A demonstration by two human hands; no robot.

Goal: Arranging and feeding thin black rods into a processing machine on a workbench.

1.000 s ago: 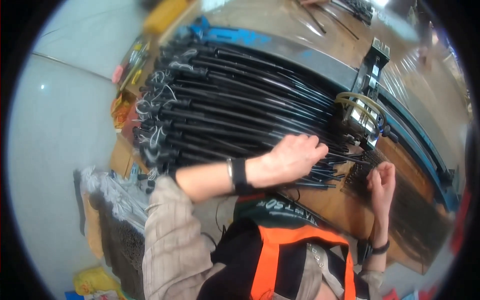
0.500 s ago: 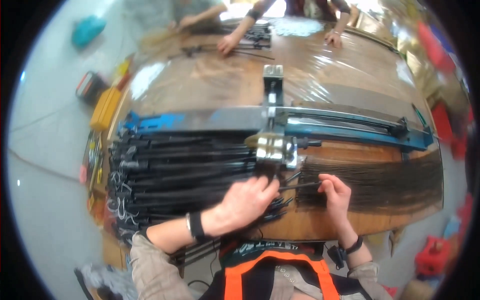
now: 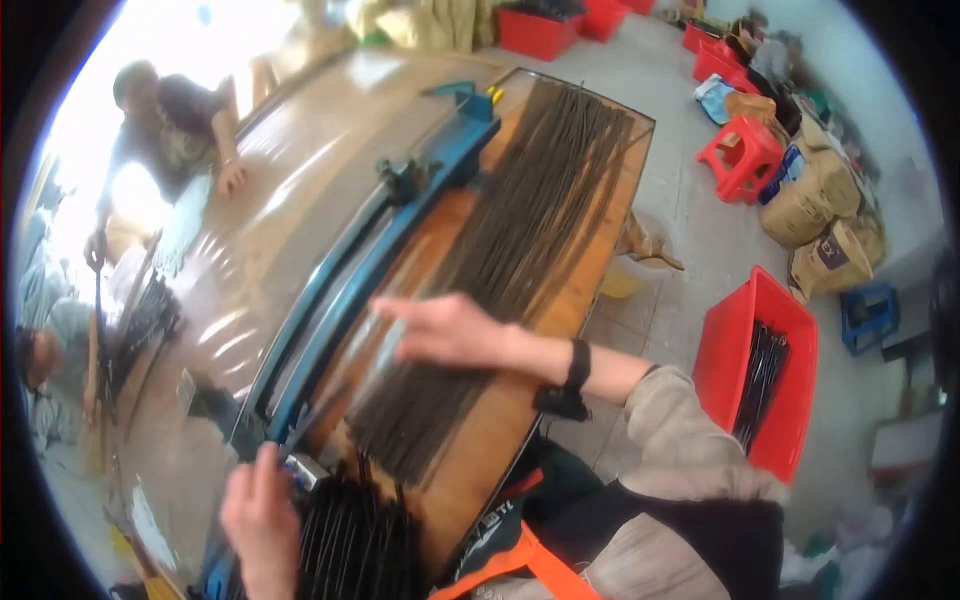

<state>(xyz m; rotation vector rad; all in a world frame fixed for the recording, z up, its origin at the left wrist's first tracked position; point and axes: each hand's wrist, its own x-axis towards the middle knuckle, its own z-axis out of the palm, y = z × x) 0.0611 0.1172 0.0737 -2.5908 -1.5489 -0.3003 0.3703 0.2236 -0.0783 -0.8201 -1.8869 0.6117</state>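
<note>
1. Because the bare right hand (image 3: 440, 332) and its forearm reach across a long bundle of thin, dark brown rods (image 3: 520, 220), a low sweep could, I judge, skew the rods or drag some off the brown wooden worktop (image 3: 495, 420).
2. The bare left hand (image 3: 262, 515) is just beside a small silver metal block (image 3: 305, 472) and packed slender black tubes (image 3: 355, 540); a hasty reach there might knock knuckles on metal or disarrange the tube ends.
3. The right hand's fingers are partly extended toward the long blue metal rail (image 3: 375, 275); blur hides whether they pinch anything.
4. On the left hand, one of the fingers looks stretched out; I cannot tell whether the others grip.
5. The rods lie on the worktop, right of the rail; the tubes are nearer the person.
</note>
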